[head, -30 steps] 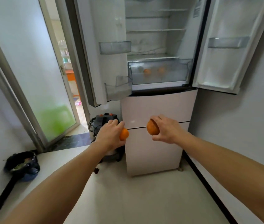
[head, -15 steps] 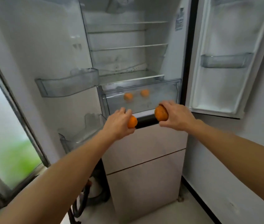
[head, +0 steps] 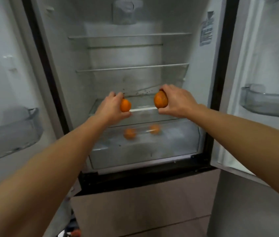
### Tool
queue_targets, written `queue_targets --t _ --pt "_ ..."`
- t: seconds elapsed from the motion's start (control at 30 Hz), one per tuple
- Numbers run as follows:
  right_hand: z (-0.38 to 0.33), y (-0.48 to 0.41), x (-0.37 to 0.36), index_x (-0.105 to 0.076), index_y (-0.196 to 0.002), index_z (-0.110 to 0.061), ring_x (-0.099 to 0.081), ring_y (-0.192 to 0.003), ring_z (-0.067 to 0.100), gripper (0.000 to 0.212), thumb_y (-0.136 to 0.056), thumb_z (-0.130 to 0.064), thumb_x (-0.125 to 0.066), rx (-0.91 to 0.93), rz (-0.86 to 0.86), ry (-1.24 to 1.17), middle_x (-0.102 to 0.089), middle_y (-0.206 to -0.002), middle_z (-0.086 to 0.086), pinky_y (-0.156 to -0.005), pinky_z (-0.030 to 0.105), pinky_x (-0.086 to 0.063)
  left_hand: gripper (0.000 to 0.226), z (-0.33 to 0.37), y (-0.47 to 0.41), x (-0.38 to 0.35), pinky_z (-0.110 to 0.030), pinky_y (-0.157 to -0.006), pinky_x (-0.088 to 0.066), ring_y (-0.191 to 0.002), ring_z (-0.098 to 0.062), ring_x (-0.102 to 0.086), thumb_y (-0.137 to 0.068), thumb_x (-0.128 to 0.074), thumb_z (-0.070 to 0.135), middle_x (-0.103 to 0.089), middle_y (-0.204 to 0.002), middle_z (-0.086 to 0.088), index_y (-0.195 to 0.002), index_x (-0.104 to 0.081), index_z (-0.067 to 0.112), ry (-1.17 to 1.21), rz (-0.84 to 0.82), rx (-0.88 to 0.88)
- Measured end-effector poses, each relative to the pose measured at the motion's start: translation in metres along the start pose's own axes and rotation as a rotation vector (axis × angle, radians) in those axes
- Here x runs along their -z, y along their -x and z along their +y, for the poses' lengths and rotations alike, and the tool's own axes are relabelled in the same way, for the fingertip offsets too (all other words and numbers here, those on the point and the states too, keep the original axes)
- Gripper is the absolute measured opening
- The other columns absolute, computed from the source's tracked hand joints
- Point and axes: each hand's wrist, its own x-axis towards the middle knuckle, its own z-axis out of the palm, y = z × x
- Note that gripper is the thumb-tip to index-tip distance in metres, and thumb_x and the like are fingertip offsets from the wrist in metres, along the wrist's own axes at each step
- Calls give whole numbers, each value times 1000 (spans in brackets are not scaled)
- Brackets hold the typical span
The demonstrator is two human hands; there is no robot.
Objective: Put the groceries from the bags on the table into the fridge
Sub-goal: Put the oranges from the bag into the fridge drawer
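Note:
The fridge [head: 220,82] stands open in front of me, both doors swung wide. My left hand [head: 110,106] grips a small orange [head: 125,105]. My right hand [head: 176,101] grips a larger, darker orange [head: 160,100]. Both hands reach inside the fridge, just above the glass cover of the clear crisper drawer [head: 144,151]. Two more oranges lie inside that drawer, one on the left [head: 130,133] and one on the right [head: 154,128], seen blurred through the plastic.
Two wire-edged shelves [head: 132,67] above the hands are bare. A clear bin [head: 10,132] hangs on the left door and another bin [head: 268,103] on the right door. Beige lower drawers [head: 144,211] sit shut below.
I have stepped closer to the fridge, so it fills the view. Both hands have risen from in front of the lower drawers to inside the compartment, each still holding its orange.

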Motion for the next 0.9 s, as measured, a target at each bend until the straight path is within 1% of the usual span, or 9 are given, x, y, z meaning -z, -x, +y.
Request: queue_targets --t 0.13,0.23,0.33,0.37,0.43,0.53,0.67,0.8,0.9 --pt "6 -53 -23 -46 -131 -25 -58 -105 31 75 -67 -50 -76 46 -137 56 -58 -123 5 -82 38 -49 54 -24 -32 -23 -37 -81 -44 -99 -32 -52 -75 -77 40 -50 -115 -15 -113 -51 12 -34 -179 118" --pt "2 -90 -42 -56 -120 -28 -60 -95 26 69 -60 -53 -78 61 -389 120 -62 -111 1 -77 35 -53 40 -38 -45 -41 -32 -74 -42 -94 -27 -55 -77 -73 37 -56 -107 -9 -105 -56 14 -77 -362 145" --pt "-2 -119 -79 -63 -111 -21 -70 -78 28 68 -53 -49 -84 25 -636 90 -66 -102 4 -60 33 -58 25 -52 -59 -66 -32 -79 -47 -91 -26 -58 -79 -56 39 -61 -102 -6 -95 -58 19 -137 -566 231" --pt "-3 -126 -94 -64 -108 -17 -71 -76 29 65 -54 -45 -86 7 -706 72 -68 -100 6 -56 33 -58 29 -57 -64 -75 -35 -83 -51 -89 -26 -60 -73 -54 44 -64 -101 -5 -89 -59 19 -171 -633 252" --pt "-5 -138 -124 -67 -103 -13 -72 -79 31 60 -54 -41 -87 -17 -822 60 -70 -100 11 -57 35 -60 40 -66 -72 -91 -40 -84 -55 -80 -25 -65 -64 -57 53 -67 -92 -4 -83 -61 18 -266 -762 275" --pt "-10 -153 -159 -67 -104 -13 -72 -84 31 60 -56 -43 -87 -17 -956 89 -70 -104 12 -61 35 -59 41 -72 -83 -108 -40 -82 -56 -69 -23 -62 -69 -65 51 -62 -83 -2 -92 -59 18 -331 -915 314" --pt "-14 -166 -191 -65 -110 -15 -70 -84 28 61 -62 -48 -84 7 -1082 177 -68 -106 10 -68 33 -59 56 -78 -102 -128 -41 -86 -55 -93 -27 -63 -75 -69 46 -59 -116 -6 -120 -53 18 -314 -1016 304" --pt "-18 -169 -221 -65 -108 -11 -70 -90 29 56 -67 -45 -83 0 -1174 238 -68 -104 12 -75 36 -59 45 -78 -107 -145 -35 -76 -53 -84 -24 -61 -83 -67 43 -60 -117 -8 -117 -56 16 -286 -1114 272" --pt "-21 -166 -234 -65 -102 -7 -69 -84 29 51 -68 -40 -84 22 -1211 271 -69 -101 15 -77 38 -60 45 -80 -105 -155 -37 -80 -52 -90 -26 -58 -90 -61 39 -56 -126 -11 -128 -51 16 -264 -1172 276"
